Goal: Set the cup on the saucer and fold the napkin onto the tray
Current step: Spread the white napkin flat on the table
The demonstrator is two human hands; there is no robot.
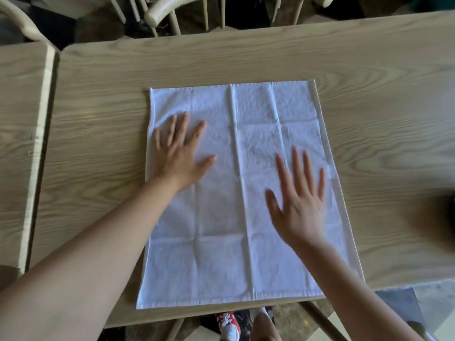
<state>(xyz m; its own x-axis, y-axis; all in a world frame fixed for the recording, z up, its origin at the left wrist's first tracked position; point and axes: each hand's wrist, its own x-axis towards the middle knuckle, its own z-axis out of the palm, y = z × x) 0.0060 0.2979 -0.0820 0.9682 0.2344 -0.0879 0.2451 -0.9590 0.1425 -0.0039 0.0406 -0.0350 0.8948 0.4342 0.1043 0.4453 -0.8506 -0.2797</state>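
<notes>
Head view looks straight down on a pale wooden table, and nearest to me, under its near edge, a red and white shoe shows on the floor. A white napkin lies spread flat on the table, its near hem just at the near edge, creased into panels by old folds. No writing or label can be read on it. The right hand hovers or rests over the napkin's right half, fingers straight and spread apart, blurred. Farther in, the left hand lies flat by the napkin's left edge, its fingers apart, holding nothing. Beyond the far edge stand pale wooden chairs.
</notes>
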